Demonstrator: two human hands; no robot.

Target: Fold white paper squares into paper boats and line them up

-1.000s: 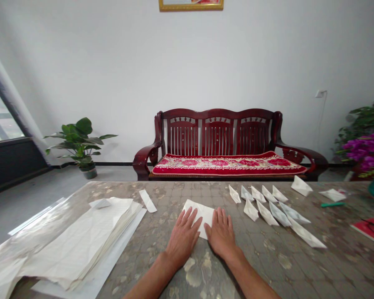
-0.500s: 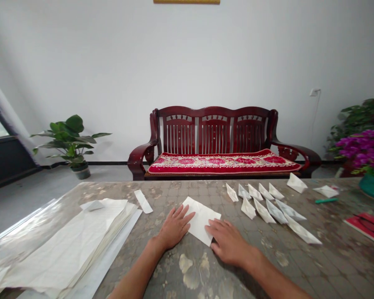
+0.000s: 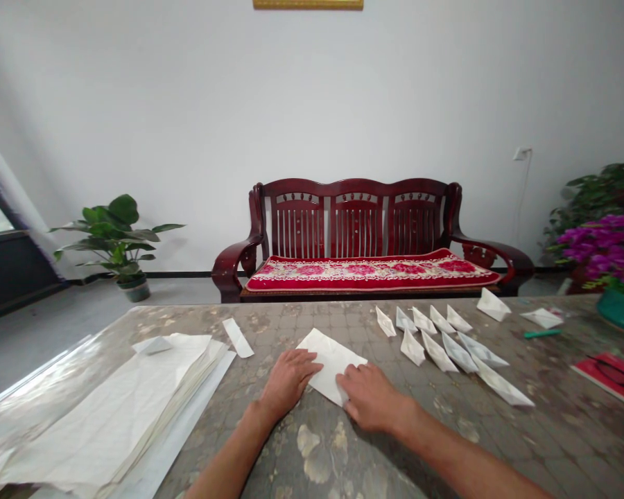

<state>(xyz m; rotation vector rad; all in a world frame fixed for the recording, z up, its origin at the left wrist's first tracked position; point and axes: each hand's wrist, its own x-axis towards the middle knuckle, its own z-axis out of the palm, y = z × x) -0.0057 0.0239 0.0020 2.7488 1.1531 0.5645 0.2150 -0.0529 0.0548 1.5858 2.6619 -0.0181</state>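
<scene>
A folded white paper sheet [image 3: 333,364] lies on the mottled stone-patterned table top [image 3: 312,457], between my hands. My left hand [image 3: 288,381] rests with its fingertips on the sheet's left edge. My right hand [image 3: 371,398] sits at the lower right edge, its fingers over the paper and its thumb near the bottom corner. To the right stand several folded white paper boats [image 3: 437,350] in rows. At the left lies a large stack of white paper [image 3: 114,409], with a small folded piece [image 3: 150,344] on top and a loose paper strip [image 3: 238,338] just beyond.
A red booklet [image 3: 611,378] and a green pen [image 3: 542,333] lie at the table's right. Purple flowers [image 3: 603,246] in a teal pot [image 3: 616,310] stand at the right edge. Behind the table's far edge stands a dark wooden bench [image 3: 364,222] with a red cushion.
The sheet has turned from under both flat hands and shifted slightly left. My right hand has moved to its lower right edge. The view has tilted upward a little.
</scene>
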